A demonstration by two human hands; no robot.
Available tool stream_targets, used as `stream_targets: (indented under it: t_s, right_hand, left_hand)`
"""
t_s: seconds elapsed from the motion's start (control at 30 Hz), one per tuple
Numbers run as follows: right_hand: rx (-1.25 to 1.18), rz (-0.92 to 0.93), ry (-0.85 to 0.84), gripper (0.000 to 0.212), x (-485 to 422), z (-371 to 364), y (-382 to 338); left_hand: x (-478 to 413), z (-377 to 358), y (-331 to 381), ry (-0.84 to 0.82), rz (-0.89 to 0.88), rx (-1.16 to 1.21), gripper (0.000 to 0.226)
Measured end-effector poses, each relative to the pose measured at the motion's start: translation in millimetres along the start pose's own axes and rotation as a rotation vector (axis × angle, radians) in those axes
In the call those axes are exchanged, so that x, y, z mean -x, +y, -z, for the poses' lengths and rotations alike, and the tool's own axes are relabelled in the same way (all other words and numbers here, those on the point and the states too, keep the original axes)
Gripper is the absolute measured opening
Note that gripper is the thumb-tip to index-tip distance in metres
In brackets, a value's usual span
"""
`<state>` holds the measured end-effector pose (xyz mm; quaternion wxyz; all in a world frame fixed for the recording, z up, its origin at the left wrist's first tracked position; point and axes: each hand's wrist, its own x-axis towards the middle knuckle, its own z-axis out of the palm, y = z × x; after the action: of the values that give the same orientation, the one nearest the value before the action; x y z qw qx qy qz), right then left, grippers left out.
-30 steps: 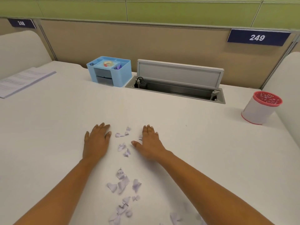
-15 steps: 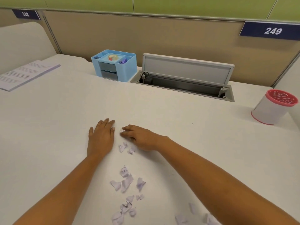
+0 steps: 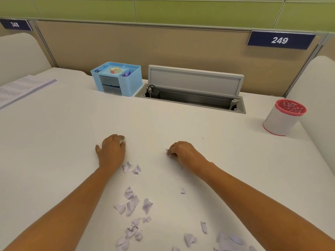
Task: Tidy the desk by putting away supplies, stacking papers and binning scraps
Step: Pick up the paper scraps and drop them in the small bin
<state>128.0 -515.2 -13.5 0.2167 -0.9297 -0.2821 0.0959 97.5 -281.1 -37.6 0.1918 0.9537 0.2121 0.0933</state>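
Observation:
Several torn pale-lilac paper scraps lie strewn on the white desk between my forearms, and two more scraps sit just behind my left wrist. My left hand rests on the desk with its fingertips curled over a white scrap. My right hand is to its right, with curled fingers pinching a tiny scrap against the desk. A white bin with a red rim stands far right.
A blue desk organiser with tape in it stands at the back. Beside it is an open grey cable tray with its lid raised. A stack of printed papers lies at the far left. Partition panels enclose the desk.
My right hand swept left to the left hand, then pulled away to the right and curled on a scrap. The left hand's fingers curled over a scrap. The scraps between the hands are gone.

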Motion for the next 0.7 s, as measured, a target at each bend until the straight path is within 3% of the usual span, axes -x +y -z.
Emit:
stream_targets:
  t_s: [0.17,0.4,0.6,0.7]
  right_hand:
    - [-0.207,-0.225,0.2,0.023,7.6,22.5,36.8]
    - [-0.299,-0.446,0.582,0.023,29.8,96.0,91.7]
    - [-0.274,-0.592,0.954,0.021,47.5,176.0,157.4]
    - [-0.235,-0.716,1.048,0.024,52.1,196.0,187.6]
  left_hand:
    - [-2.1,-11.6,55.4,-0.069,-0.151,-0.002,0.032]
    - [1.4,-50.7,121.8,-0.206,-0.326,-0.019,0.039]
    - [-2.6,-70.4,134.4,-0.164,-0.34,-0.056,0.043]
    - [-2.6,-73.5,130.4,-0.126,-0.35,-0.054,0.043]
